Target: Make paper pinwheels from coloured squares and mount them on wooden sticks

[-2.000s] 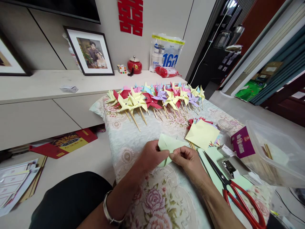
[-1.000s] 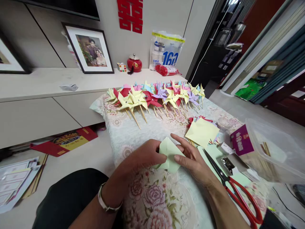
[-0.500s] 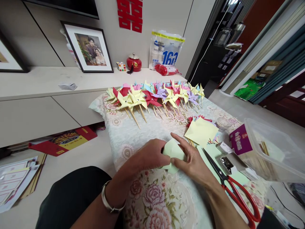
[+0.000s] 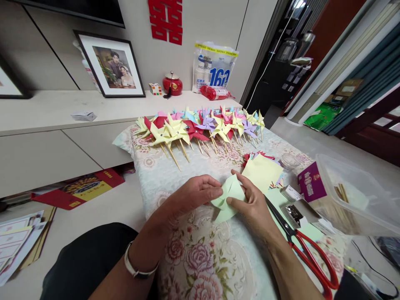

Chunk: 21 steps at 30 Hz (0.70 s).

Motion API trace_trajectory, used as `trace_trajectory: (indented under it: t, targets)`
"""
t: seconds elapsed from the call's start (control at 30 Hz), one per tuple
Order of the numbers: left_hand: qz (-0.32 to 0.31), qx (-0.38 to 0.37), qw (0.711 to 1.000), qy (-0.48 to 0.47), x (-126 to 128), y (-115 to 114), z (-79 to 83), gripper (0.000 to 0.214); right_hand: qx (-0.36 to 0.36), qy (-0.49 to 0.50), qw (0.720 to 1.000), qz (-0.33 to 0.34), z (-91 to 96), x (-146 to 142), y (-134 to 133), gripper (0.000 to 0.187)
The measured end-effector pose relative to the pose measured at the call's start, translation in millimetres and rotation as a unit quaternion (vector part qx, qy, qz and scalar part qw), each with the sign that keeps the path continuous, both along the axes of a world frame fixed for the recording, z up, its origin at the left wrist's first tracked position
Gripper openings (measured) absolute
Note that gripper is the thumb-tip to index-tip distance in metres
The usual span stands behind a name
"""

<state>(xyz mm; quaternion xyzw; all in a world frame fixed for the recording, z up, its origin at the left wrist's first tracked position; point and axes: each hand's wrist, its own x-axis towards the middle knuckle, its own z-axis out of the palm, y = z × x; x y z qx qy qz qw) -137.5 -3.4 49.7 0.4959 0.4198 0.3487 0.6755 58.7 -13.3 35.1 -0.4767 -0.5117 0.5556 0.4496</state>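
Note:
A pale green paper pinwheel blank [image 4: 230, 199], with curled flaps and a slit, is between my hands above the flowered cloth. My right hand [image 4: 251, 206] grips it, thumb on the front and fingers behind. My left hand [image 4: 196, 193] is at its left edge, thumb and fingertips parted, thumb tip against or very near the paper. Red-handled scissors [image 4: 292, 233] lie right of my right hand, beside an open small box of dark fasteners [image 4: 295, 212]. Behind my right hand a pale yellow square sheet [image 4: 262, 171] tops a pile of coloured paper.
Several finished pinwheels [image 4: 196, 129] on sticks lie across the table's far side. A clear plastic bin [image 4: 353, 196] with sticks stands at the right, near a small round clear container [image 4: 288, 161]. Beyond is a white cabinet [image 4: 118, 108] with a framed photo [image 4: 112, 66].
My left thumb and fingers have loosened from the paper's middle and shifted to its left edge. My right hand keeps hold, and the paper now faces up more openly. The view has shifted slightly.

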Motion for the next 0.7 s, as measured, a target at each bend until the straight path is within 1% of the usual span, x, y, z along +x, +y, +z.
trace_trajectory:
  t: [0.1,0.17,0.23,0.27,0.37,0.47,0.57,0.7]
  targets:
    - [0.028,-0.015,0.998,-0.060,3,-1,-2.3,0.040,-0.018,0.064,0.996,-0.056,-1.5,-2,3,0.079]
    - [0.028,-0.027,0.995,-0.093,11,-3,-7.5,0.042,-0.012,0.089,0.993,-0.082,-3.4,-4,4,0.078]
    - [0.044,-0.021,0.994,-0.097,23,-6,-13.8,0.039,0.002,0.101,0.990,-0.095,-5.7,-5,3,0.075]
    - [0.051,-0.016,0.994,-0.095,29,-7,-16.6,0.037,0.008,0.104,0.990,-0.097,-6.6,-6,3,0.073]
    - [0.116,-0.026,0.988,-0.101,44,-9,-21.9,0.031,0.021,0.105,0.989,-0.104,-7.5,-8,2,0.071]
    - [0.150,-0.035,0.982,-0.106,50,-9,-22.3,0.029,0.015,0.103,0.988,-0.110,-5.5,-11,1,0.072]
    - [0.164,-0.041,0.982,-0.088,50,-9,-19.9,0.025,0.001,0.111,0.988,-0.104,-4.2,-12,-1,0.073]
    - [0.149,-0.051,0.983,-0.092,46,-11,-14.6,0.024,-0.012,0.126,0.988,-0.091,-5.7,-12,-2,0.074]
